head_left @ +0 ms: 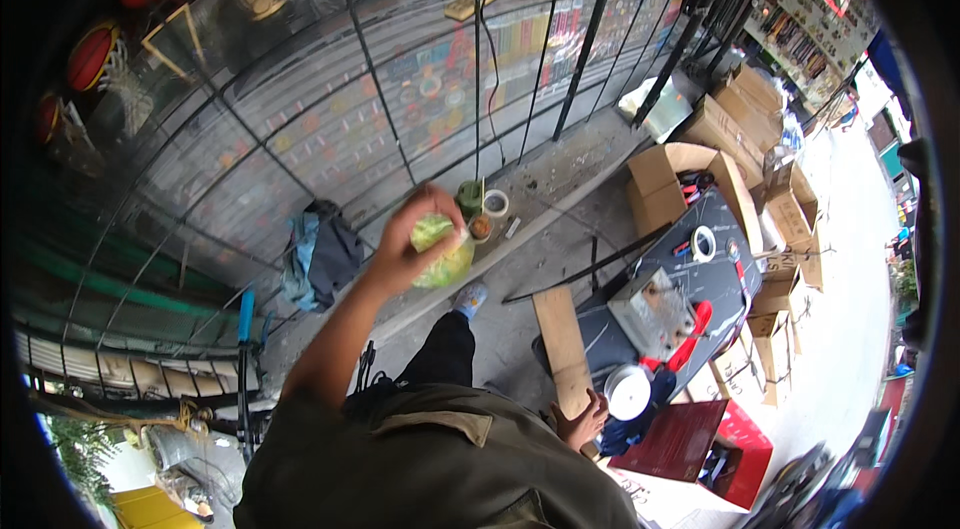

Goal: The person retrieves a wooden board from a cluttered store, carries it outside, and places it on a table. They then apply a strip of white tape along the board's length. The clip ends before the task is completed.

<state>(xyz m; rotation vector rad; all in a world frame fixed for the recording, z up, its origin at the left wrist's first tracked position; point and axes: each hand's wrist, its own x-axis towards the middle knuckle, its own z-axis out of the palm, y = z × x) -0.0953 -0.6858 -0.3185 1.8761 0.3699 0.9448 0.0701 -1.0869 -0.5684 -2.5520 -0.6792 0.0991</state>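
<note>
My left hand [422, 237] is raised ahead of me, its fingers closed on a clear plastic bag [446, 264] with yellow-green contents that I cannot make out. Beyond the bag, a green jar [469, 195], a white cup [496, 203] and a small container with brown contents [481, 227] stand on the concrete ledge. Low at my right side, my right hand [582, 421] has its fingers partly spread and seems to hold nothing. It is by the lower end of a wooden board [563, 339], close to a round white object [628, 392].
A dark marble-patterned table [640, 264] carries a grey metal box [652, 309], a red item [690, 331] and a tape roll [704, 244]. Cardboard boxes [655, 191] crowd the right, with a red box [690, 444] nearer. Dark clothing [330, 254] lies against the barred window [340, 119].
</note>
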